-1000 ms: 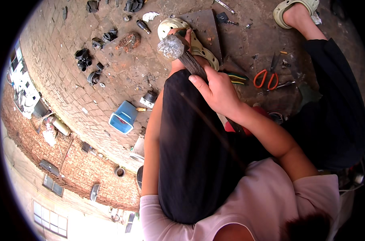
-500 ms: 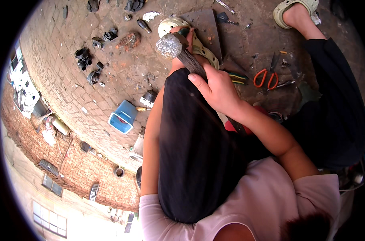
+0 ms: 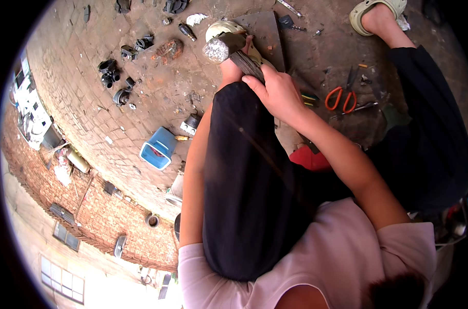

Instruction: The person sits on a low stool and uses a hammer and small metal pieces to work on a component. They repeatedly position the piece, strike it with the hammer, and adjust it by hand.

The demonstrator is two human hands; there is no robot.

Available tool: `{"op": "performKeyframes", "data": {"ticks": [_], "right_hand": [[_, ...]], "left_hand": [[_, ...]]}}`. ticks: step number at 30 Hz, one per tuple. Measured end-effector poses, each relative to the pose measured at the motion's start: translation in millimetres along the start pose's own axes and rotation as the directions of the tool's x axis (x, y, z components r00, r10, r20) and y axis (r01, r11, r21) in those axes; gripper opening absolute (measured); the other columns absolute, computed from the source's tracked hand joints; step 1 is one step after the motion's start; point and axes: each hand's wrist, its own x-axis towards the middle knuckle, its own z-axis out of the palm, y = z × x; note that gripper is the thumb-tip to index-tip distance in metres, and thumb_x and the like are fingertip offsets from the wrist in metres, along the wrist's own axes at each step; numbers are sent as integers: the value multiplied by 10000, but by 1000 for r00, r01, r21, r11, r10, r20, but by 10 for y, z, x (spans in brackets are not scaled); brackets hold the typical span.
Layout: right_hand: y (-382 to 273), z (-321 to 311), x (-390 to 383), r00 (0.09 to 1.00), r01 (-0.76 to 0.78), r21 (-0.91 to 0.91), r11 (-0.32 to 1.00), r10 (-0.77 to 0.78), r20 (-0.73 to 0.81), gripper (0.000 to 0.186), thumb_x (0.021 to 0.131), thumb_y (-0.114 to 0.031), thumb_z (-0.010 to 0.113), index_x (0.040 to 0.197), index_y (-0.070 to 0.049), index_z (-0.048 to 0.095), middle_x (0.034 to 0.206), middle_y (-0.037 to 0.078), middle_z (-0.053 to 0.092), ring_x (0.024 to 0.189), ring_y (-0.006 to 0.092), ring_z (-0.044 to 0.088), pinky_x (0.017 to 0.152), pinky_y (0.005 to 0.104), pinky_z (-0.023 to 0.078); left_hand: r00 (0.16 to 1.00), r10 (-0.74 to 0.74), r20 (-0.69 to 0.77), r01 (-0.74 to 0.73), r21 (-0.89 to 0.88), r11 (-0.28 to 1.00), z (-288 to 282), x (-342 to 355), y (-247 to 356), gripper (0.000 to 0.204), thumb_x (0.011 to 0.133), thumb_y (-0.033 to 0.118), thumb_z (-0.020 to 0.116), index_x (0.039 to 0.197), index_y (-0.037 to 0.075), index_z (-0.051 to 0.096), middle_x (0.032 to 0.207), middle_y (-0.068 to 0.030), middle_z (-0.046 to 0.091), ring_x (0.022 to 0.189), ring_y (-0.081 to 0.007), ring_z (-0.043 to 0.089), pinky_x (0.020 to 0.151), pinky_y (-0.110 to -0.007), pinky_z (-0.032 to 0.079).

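Note:
My right hand [image 3: 279, 93] is closed round the dark wooden handle [image 3: 248, 67] of a hammer [image 3: 224, 47]. Its heavy metal head, with a worn shiny face, is over my left hand [image 3: 230, 73] and hides most of it. Only the wrist and a bit of a finger show there, beside the pale clog [image 3: 224, 27] on my foot. The fingers look closed, but what they hold is behind the hammer head. A dark flat plate [image 3: 262, 32] lies on the ground next to that clog.
Orange-handled scissors [image 3: 341, 99] lie to the right. Left on the brick ground are a blue plastic bin [image 3: 158, 148], a dark bottle-shaped thing [image 3: 187, 32], a reddish-brown lump [image 3: 168, 50] and several black parts [image 3: 109, 73]. My other clogged foot [image 3: 375, 19] is far right.
The hammer has gone down and away from me, with my right hand on its handle. Its head now covers the left fingers, which earlier showed round something dark.

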Motion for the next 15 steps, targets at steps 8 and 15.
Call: {"op": "performKeyframes", "data": {"ticks": [8,15], "right_hand": [[-131,117,-324,968,252,183,950,-245,-60,432,922,-426,623,835,-15,524,611,186,601,580,392,617,498,455,464],[51,56,-270,983,168,181,969,-152,-99,441,951,-388,595,843,37,538,586,209,576,565,402,606,499,455,460]], "left_hand": [[969,231,-89,-218,140,966,-25,52,100,204,849,187,726,975,27,717,863,-135,654,803,-291,633,759,-354,501],[981,156,-117,-137,159,978,40,44,154,213,865,226,697,1033,98,727,981,-137,618,884,-276,620,814,-368,485]]}}
